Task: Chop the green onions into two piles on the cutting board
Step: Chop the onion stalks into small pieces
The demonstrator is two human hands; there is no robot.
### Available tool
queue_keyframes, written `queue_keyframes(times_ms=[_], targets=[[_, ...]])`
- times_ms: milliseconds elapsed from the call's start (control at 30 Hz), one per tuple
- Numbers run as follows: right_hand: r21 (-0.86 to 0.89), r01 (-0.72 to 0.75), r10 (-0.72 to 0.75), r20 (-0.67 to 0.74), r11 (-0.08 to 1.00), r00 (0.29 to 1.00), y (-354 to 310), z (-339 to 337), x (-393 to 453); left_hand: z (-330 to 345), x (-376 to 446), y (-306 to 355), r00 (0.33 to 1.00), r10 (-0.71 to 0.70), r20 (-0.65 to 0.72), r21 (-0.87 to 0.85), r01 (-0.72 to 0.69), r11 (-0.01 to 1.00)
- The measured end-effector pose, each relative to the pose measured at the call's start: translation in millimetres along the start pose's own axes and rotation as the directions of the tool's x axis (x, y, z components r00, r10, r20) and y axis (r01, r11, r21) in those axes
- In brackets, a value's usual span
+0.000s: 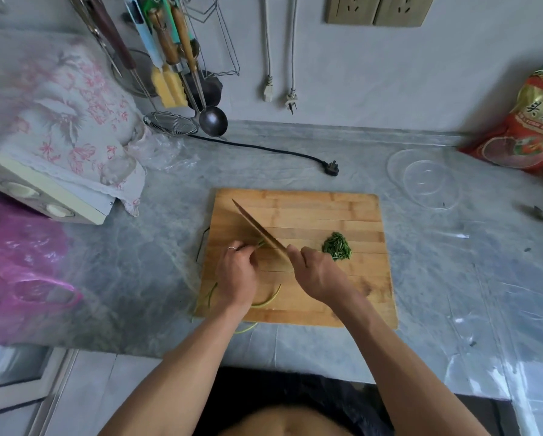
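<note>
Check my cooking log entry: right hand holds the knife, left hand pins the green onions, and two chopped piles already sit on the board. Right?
Not quite. The head view shows only one chopped pile on the cutting board. The rest holds: right hand holds the knife, left hand pins the green onions.

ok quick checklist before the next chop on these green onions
1. Right hand grip on the knife: ok, fingers wrapped on the handle.
2. Left hand holding the green onions at the blade: ok.
3. Left fingertips clear of the edge: cannot tell, they sit very close.
4. First pile clear of the blade: ok, it lies to the right.
5. Cutting board has room for a second pile: ok.
6. Stalks hanging off the board's near edge: not ok.
</note>
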State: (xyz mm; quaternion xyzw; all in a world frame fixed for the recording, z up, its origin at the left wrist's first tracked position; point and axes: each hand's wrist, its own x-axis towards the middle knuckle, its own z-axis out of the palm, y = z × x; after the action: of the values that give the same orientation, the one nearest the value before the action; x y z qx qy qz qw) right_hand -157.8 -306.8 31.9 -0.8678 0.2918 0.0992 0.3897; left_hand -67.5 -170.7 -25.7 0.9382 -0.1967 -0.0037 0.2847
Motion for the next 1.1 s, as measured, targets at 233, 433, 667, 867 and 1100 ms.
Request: queue_keyframes(times_ms=[233, 433, 667, 867, 1100], targets=[[-0.057, 0.085, -0.08, 0.094, 0.995, 0.992, 5.6, -5.3, -0.8, 9.7, 0.2, 9.7, 0.99, -0.12, -0.074, -0.083, 0.114, 0.99], [0.147, 0.11, -0.118, 0.051, 0.983, 0.992, 11.7, -11.5, -10.1, 16.4, -4.6, 9.5, 0.989, -0.077, -0.124, -0.087, 0.067, 0.994], [0.166, 0.011, -0.015, 0.022, 0.986, 1.0, 29.1, -10.9, -14.7, 19.0, -11.0, 1.3, 0.993, 0.086, -0.076, 0.039, -0.083, 0.996], [-0.022, 0.112, -0.112, 0.019, 0.993, 0.994, 20.1, -0.5, -29.6, 17.1, -11.1, -2.8, 0.996, 0.079, -0.032, 0.111, -0.075, 0.991], [-0.101, 0.11, -0.113, -0.015, 0.989, 0.994, 12.9, -1.4, -32.5, 24.1, -11.3, -6.9, 0.993, 0.112, -0.046, 0.071, -0.109, 0.992]])
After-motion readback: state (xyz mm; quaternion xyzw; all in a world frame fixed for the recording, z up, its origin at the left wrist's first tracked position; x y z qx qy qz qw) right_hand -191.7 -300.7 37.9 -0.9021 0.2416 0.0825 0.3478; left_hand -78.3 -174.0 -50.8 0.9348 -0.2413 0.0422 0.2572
